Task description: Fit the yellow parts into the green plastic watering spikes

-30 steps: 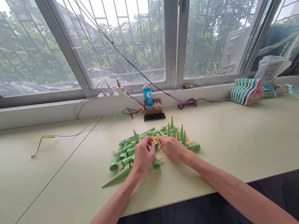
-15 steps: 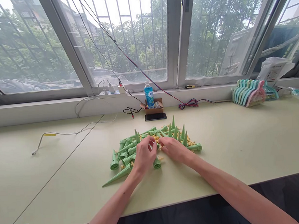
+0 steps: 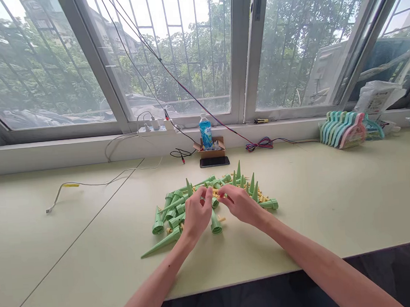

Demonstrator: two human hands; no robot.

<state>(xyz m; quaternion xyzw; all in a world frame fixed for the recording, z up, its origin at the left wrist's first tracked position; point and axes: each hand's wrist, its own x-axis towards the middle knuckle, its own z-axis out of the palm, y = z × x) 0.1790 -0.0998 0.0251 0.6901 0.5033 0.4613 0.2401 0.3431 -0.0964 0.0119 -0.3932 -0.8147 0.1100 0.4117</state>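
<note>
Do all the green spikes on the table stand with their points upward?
No: some stand point up, but one long green spike lies on its side near the left hand.

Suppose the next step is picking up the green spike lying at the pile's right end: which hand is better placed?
Probably the right hand: it is nearer the green spike, while the left hand is farther off, beyond the right.

Looked forward and down from the person's head, above the near edge of the worktop. Stood close, spanned near edge to far edge, and faced the window beyond.
</note>
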